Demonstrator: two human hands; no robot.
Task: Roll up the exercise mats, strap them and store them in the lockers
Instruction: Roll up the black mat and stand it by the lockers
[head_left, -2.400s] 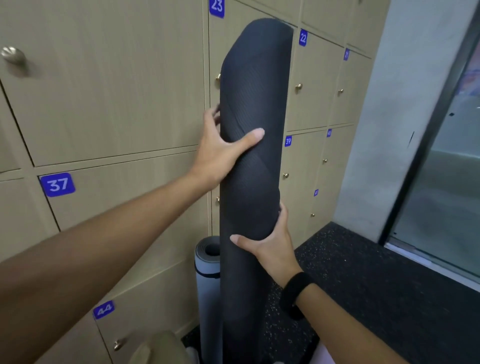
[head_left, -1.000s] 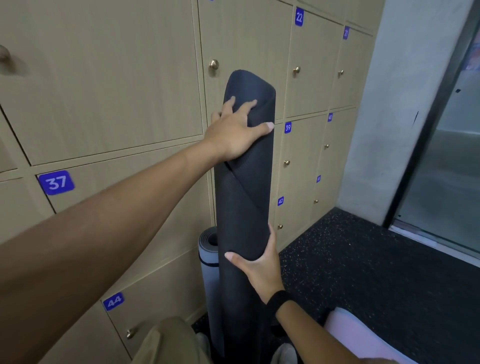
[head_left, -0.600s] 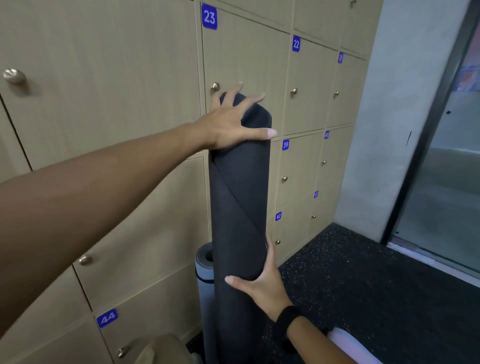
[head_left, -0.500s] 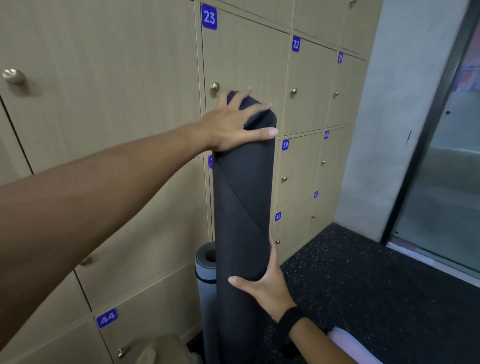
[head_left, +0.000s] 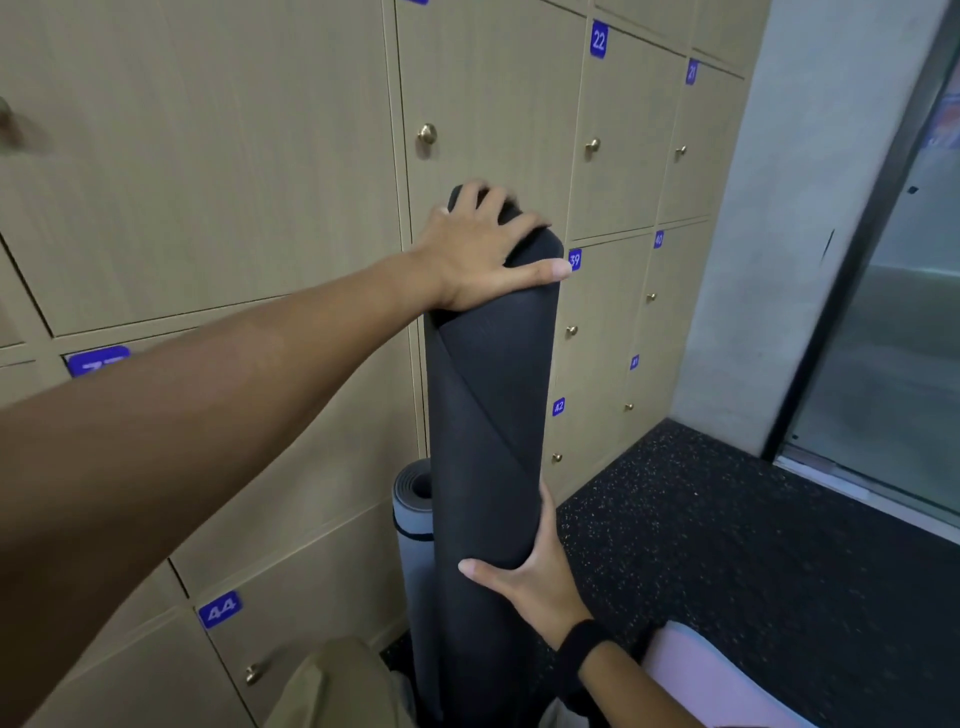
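A rolled black exercise mat (head_left: 488, 415) stands upright on the floor in front of the wooden lockers (head_left: 234, 208). My left hand (head_left: 483, 254) lies over its top end, fingers spread across the top and thumb stretched along the front. My right hand (head_left: 524, 577) grips the roll lower down, thumb in front and fingers wrapped round its right side; a black band sits on that wrist. No strap shows on the black roll. Behind it, a shorter grey rolled mat (head_left: 413, 514) with a dark strap stands against the lockers.
All locker doors are shut, with brass knobs and blue number tags such as 44 (head_left: 220, 609) and 22 (head_left: 598, 39). A pink mat (head_left: 711, 680) lies at the bottom right on the dark speckled floor (head_left: 727, 530). A grey wall and glass door stand to the right.
The black roll has come down from chest height until it stands on the floor. My left hand slid from its side up onto its top end; my right hand kept its lower grip.
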